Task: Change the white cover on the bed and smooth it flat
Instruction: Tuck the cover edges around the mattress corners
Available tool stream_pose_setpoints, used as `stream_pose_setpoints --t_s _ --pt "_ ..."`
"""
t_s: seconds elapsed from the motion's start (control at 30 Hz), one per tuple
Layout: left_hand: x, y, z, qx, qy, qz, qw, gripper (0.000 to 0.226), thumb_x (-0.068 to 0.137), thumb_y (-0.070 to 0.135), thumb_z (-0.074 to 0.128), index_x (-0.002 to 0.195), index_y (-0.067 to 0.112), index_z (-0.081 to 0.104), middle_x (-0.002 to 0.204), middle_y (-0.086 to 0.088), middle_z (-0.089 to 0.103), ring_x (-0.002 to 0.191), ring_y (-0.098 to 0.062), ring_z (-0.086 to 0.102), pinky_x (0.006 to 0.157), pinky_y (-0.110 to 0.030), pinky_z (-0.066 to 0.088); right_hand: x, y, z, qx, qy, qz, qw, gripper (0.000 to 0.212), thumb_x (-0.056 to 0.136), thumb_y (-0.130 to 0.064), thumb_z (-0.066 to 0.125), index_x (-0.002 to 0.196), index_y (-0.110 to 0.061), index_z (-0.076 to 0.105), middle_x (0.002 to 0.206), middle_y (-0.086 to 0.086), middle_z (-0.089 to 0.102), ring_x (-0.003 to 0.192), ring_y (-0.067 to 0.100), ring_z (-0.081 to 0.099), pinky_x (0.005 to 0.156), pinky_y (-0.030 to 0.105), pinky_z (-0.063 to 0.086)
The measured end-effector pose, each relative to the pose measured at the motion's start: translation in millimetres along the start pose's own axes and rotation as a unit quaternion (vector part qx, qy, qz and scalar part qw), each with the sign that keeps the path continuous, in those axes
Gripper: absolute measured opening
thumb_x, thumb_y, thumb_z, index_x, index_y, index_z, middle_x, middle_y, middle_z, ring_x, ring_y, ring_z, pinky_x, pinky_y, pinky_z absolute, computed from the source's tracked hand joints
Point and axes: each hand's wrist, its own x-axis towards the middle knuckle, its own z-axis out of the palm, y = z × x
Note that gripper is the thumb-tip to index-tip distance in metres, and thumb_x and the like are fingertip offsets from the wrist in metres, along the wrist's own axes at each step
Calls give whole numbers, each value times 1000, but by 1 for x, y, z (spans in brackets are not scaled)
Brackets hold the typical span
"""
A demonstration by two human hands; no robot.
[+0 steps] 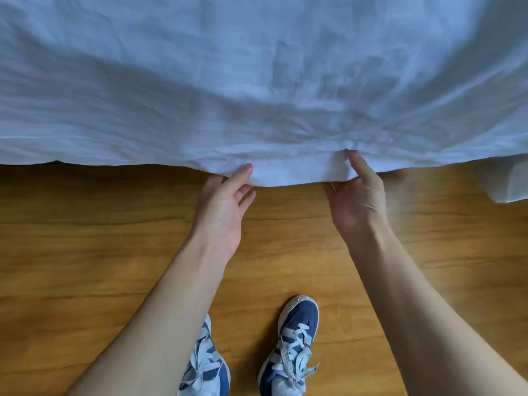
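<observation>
A wrinkled white cover (pixel 257 81) fills the upper half of the head view and hangs over the bed's near edge. My left hand (pixel 225 207) holds its lower hem, thumb on top of the fabric and fingers beneath it. A short way to the right, my right hand (pixel 357 195) pinches the same hem, thumb pressed into a small bunch of cloth. Between the two hands the hem sags slightly lower. The mattress is hidden under the cover.
Wooden floor (pixel 85 238) spans the lower half. My two blue and white sneakers (pixel 291 344) stand on it close to the bed. A corner of white cloth (pixel 508 181) hangs down at the far right.
</observation>
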Motion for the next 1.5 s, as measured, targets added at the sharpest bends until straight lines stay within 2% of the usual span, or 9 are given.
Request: stream_pose_setpoints --t_s 0.17,0.37,0.5,0.67,0.8,0.87,1.1,1.27,1.5 --pt "-9 2 -1 -16 57 -1 998 8 87 23 68 93 18 65 104 -2 66 102 -17 63 94 -38 51 -10 -13 0 20 22 -32 999 37 76 -31 70 108 -13 67 116 6 69 110 22 65 97 35 50" --pt "0 18 12 -170 60 -26 983 33 91 0 53 119 16 58 123 -6 65 114 -20 62 106 -42 43 -5 -27 6 206 20 38 978 74 67 -27 75 135 -13 49 129 14 59 120 30 57 110 44 37" --pt "-6 21 10 -214 34 -26 976 31 89 -3 51 115 12 59 116 -6 66 105 -20 65 92 -34 53 -6 -37 -8 261 21 36 964 66 72 -26 72 132 -12 51 126 15 59 116 28 58 105 40 42" --pt "-24 17 11 -161 36 -26 986 25 79 15 66 104 17 63 102 -1 70 75 -10 64 52 -17 41 -12 -42 -29 194 6 35 980 34 75 -26 70 106 -14 64 119 4 65 105 20 64 88 26 48" --pt "-33 16 16 -136 34 -16 990 20 88 26 64 104 17 71 111 -4 72 104 -20 69 93 -38 53 -19 -45 -26 161 -1 40 986 32 79 -28 70 107 -11 69 116 9 69 109 27 65 100 44 48" --pt "-37 13 13 -76 34 -18 996 32 88 32 63 116 18 67 114 -2 71 107 -18 67 96 -37 51 -21 -44 -28 94 8 40 995 35 84 -32 67 112 -12 67 117 7 69 109 23 66 97 40 50" --pt "-26 7 10 37 176 15 984 9 91 27 66 96 20 62 91 5 66 71 -7 61 47 -16 42 -9 -30 -47 -142 164 -12 976 16 91 -32 65 102 -22 61 103 -6 69 97 13 67 90 33 54" --pt "-2 15 26 33 211 4 977 12 89 28 69 95 22 60 101 4 67 88 -11 65 70 -25 54 11 -47 -34 -177 170 -1 970 13 90 -27 65 99 -19 60 94 -3 66 79 11 64 80 29 54" --pt "-7 17 19 -121 94 -3 988 29 97 9 52 124 6 62 114 -11 70 103 -25 69 94 -41 53 7 -68 -34 175 27 65 982 36 81 -13 61 116 -8 63 114 9 68 112 29 63 102 41 46"
